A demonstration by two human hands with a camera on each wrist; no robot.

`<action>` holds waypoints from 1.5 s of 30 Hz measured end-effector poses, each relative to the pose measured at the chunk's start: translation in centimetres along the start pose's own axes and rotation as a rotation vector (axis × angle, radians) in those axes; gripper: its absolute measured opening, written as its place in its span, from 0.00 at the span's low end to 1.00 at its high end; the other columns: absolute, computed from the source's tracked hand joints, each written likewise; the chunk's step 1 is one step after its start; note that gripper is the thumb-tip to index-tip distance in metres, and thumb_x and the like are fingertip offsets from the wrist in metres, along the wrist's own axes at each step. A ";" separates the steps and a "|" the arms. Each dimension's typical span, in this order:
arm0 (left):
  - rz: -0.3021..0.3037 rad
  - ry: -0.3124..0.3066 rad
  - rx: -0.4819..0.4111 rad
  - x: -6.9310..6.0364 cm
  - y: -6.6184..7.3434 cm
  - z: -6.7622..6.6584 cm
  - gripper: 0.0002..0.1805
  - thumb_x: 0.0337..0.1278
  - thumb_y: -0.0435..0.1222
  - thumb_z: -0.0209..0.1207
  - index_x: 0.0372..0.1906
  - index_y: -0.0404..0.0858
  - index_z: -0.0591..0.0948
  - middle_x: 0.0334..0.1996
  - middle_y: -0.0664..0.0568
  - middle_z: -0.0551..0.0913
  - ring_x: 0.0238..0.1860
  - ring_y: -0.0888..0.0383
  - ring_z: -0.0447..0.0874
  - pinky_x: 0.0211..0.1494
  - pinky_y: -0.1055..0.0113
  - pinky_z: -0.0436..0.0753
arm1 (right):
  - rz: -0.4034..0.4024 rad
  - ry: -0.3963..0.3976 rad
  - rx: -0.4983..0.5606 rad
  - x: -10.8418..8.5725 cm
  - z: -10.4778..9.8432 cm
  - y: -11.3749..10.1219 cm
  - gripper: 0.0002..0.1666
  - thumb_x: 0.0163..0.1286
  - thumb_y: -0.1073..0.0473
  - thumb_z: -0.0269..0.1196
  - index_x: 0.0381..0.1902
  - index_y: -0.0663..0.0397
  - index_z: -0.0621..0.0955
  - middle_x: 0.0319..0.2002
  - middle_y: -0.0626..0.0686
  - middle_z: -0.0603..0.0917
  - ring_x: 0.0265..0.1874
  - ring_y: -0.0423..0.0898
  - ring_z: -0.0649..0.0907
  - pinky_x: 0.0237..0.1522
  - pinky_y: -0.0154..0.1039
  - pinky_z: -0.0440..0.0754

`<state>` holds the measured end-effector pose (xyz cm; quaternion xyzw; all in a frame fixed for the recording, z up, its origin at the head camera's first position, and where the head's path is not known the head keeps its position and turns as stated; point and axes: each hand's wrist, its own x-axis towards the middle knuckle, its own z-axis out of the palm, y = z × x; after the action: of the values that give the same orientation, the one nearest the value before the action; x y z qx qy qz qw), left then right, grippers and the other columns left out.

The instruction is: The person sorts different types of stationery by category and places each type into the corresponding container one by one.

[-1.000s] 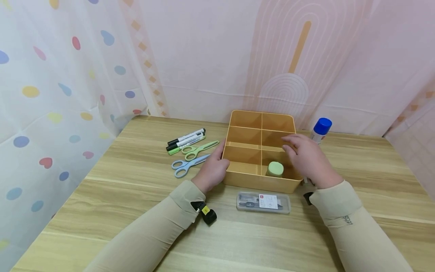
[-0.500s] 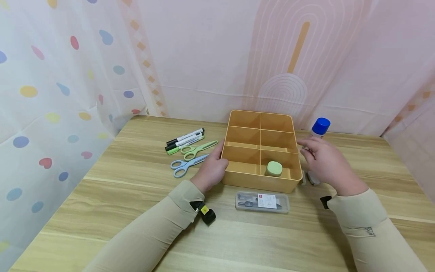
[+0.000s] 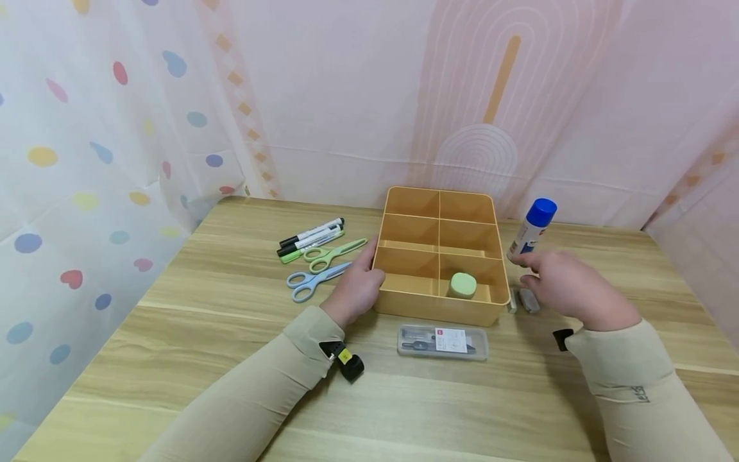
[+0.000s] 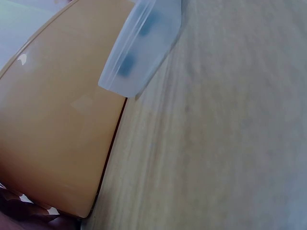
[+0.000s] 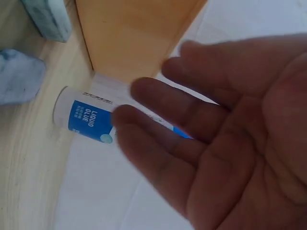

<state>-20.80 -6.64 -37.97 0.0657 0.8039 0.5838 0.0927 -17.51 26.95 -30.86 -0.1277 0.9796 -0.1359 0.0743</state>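
Observation:
An orange divided storage box (image 3: 441,307) stands mid-table in the head view. My left hand (image 3: 355,290) holds its left wall near the front corner, thumb over the rim and fingers outside. In the front right compartment sits a pale green rounded object (image 3: 462,285). A white liquid glue bottle with a blue cap (image 3: 526,237) stands upright right of the box. Beside it is my right hand (image 3: 571,289), its fingers loosely bent and holding nothing; in the right wrist view the fingers (image 5: 177,105) overlap the glue bottle (image 5: 91,117), and contact cannot be told.
Two grey marbled blocks (image 3: 528,300) lie right of the box. A clear case with a compass (image 3: 443,342) lies in front. Left of the box are green scissors (image 3: 326,256), blue scissors (image 3: 306,282) and several markers (image 3: 312,234). A patterned curtain (image 3: 346,96) hangs behind.
My right hand has moved from over the box's front right compartment out to the right, beside the glue bottle. My left hand has stayed on the box.

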 end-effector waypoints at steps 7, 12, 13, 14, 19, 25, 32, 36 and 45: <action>-0.006 0.004 0.009 -0.1 0.0 -0.1 0.45 0.65 0.31 0.42 0.87 0.55 0.49 0.86 0.55 0.54 0.84 0.48 0.55 0.84 0.43 0.57 | -0.004 -0.095 0.023 0.3 0.8 -0.1 0.28 0.67 0.62 0.68 0.65 0.64 0.82 0.60 0.71 0.84 0.59 0.68 0.84 0.57 0.66 0.82; -0.003 0.001 0.002 -0.1 0.0 -0.1 0.45 0.66 0.31 0.42 0.87 0.54 0.49 0.86 0.55 0.53 0.84 0.48 0.55 0.84 0.43 0.57 | -0.038 -0.111 0.062 0.5 1.6 0.0 0.28 0.61 0.62 0.72 0.60 0.62 0.85 0.56 0.64 0.88 0.54 0.60 0.86 0.58 0.64 0.82; -0.002 0.000 0.002 -0.1 0.0 -0.1 0.45 0.66 0.31 0.42 0.87 0.54 0.49 0.86 0.55 0.53 0.84 0.48 0.55 0.84 0.43 0.57 | -0.042 -0.112 0.061 0.6 1.7 0.0 0.28 0.60 0.62 0.72 0.59 0.63 0.85 0.54 0.63 0.89 0.52 0.58 0.86 0.57 0.64 0.82; -0.002 -0.002 0.000 -0.1 0.0 -0.1 0.44 0.66 0.30 0.42 0.87 0.54 0.49 0.86 0.55 0.53 0.84 0.48 0.55 0.84 0.43 0.57 | -0.042 -0.113 0.056 0.6 1.8 0.0 0.27 0.60 0.62 0.72 0.58 0.63 0.85 0.52 0.62 0.89 0.49 0.57 0.86 0.56 0.63 0.82; -0.001 -0.005 0.003 -0.1 -0.1 -0.2 0.44 0.66 0.31 0.42 0.87 0.54 0.49 0.86 0.55 0.53 0.84 0.48 0.54 0.85 0.43 0.56 | -0.068 -0.104 0.032 0.6 2.2 -0.1 0.19 0.59 0.63 0.73 0.49 0.61 0.86 0.37 0.51 0.88 0.34 0.48 0.80 0.43 0.51 0.83; -0.003 -0.003 0.008 0.0 -0.1 -0.2 0.44 0.66 0.31 0.42 0.87 0.54 0.49 0.86 0.55 0.53 0.84 0.48 0.54 0.85 0.43 0.56 | -0.075 -0.096 0.001 0.7 2.5 -0.2 0.16 0.58 0.63 0.73 0.45 0.59 0.86 0.32 0.48 0.84 0.31 0.47 0.77 0.38 0.45 0.78; -0.007 -0.007 0.003 0.0 -0.1 -0.2 0.44 0.66 0.31 0.41 0.87 0.54 0.49 0.86 0.55 0.53 0.84 0.48 0.54 0.85 0.43 0.56 | -0.067 -0.115 -0.008 0.9 2.7 -0.1 0.18 0.58 0.64 0.72 0.47 0.59 0.86 0.32 0.49 0.84 0.32 0.47 0.77 0.38 0.45 0.78; -0.002 -0.008 -0.001 0.0 -0.1 -0.2 0.44 0.66 0.31 0.41 0.87 0.53 0.49 0.86 0.55 0.53 0.84 0.48 0.54 0.85 0.43 0.56 | -0.063 -0.120 -0.016 1.0 2.9 0.0 0.18 0.58 0.65 0.73 0.48 0.59 0.86 0.32 0.49 0.83 0.32 0.48 0.77 0.38 0.45 0.78; 0.001 -0.008 0.002 -0.1 0.1 -0.2 0.44 0.66 0.30 0.41 0.87 0.53 0.49 0.86 0.55 0.53 0.84 0.48 0.54 0.85 0.42 0.55 | -0.045 -0.119 -0.016 1.0 2.9 -0.3 0.17 0.61 0.65 0.68 0.49 0.58 0.85 0.31 0.50 0.82 0.31 0.48 0.77 0.36 0.44 0.76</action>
<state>-20.71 -6.80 -37.85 0.0685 0.8041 0.5827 0.0957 -17.89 25.70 -33.63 -0.1583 0.9714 -0.1217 0.1283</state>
